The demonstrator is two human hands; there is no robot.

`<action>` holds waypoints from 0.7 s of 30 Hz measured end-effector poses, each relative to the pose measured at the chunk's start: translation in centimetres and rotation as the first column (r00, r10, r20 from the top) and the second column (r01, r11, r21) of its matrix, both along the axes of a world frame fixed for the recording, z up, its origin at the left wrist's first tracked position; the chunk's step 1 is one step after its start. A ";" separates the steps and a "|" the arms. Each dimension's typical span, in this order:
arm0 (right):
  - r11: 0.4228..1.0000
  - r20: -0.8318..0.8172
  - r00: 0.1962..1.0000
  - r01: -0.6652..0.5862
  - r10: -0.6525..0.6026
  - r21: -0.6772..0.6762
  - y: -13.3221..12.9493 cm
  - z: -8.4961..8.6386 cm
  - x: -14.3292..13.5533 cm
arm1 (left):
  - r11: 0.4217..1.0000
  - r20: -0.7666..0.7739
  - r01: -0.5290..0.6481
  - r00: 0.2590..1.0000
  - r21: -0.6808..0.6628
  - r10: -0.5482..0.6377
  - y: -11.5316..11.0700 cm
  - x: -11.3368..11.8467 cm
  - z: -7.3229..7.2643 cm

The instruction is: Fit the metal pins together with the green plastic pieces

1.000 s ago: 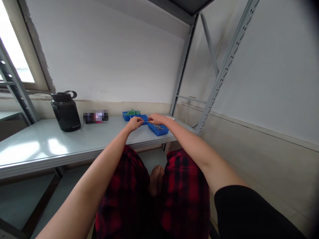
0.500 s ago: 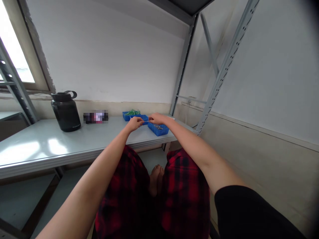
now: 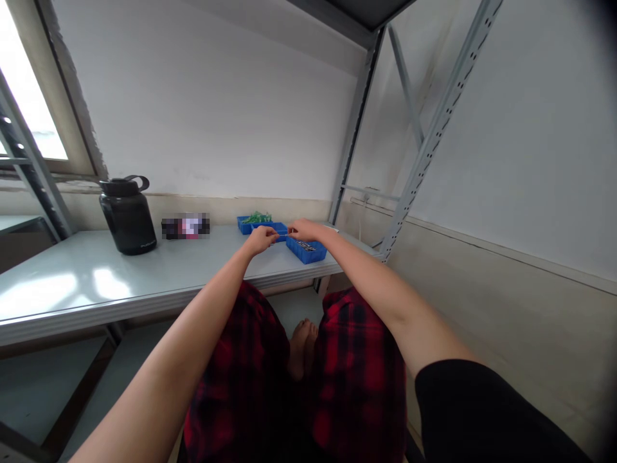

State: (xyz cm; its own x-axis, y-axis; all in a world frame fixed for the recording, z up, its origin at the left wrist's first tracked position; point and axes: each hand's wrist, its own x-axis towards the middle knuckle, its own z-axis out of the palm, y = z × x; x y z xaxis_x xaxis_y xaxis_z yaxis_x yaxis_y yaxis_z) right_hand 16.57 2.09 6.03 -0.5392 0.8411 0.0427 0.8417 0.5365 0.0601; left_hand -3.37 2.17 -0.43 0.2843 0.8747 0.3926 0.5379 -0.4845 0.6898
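Above the table, my left hand (image 3: 261,240) is closed in a pinch, its fingertips pointing right. Facing it, my right hand (image 3: 304,229) is also pinched, over the back of the near blue bin (image 3: 308,256). Something thin and pale shows between the two sets of fingertips, too small to name. Small dark and metallic pieces (image 3: 306,245) lie in the near bin. Behind the hands stands a second blue bin (image 3: 278,227), partly hidden by them. A third blue bin (image 3: 243,227) holds green pieces (image 3: 258,218) at the back, against the wall.
A large dark water bottle (image 3: 128,218) stands on the left of the table (image 3: 193,263). Between it and the bins lies a blurred-out object (image 3: 186,226) near the wall. A slotted metal upright (image 3: 429,148) rises at the right. My knees (image 3: 357,334) are below the table's front edge.
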 end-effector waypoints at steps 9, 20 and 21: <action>1.000 0.017 1.000 0.008 -0.008 0.000 -0.4 0.3 -0.1 | 1.000 0.002 0.000 1.000 -0.012 0.000 0.0 0.0 -0.1; 1.000 0.005 1.000 -0.002 0.002 -0.004 0.1 0.0 0.1 | 1.000 0.020 0.007 1.000 -0.022 -0.007 0.0 0.0 0.0; 1.000 0.001 1.000 -0.003 0.003 -0.001 0.1 -0.1 0.1 | 1.000 0.024 0.008 1.000 -0.027 -0.008 0.0 0.0 0.0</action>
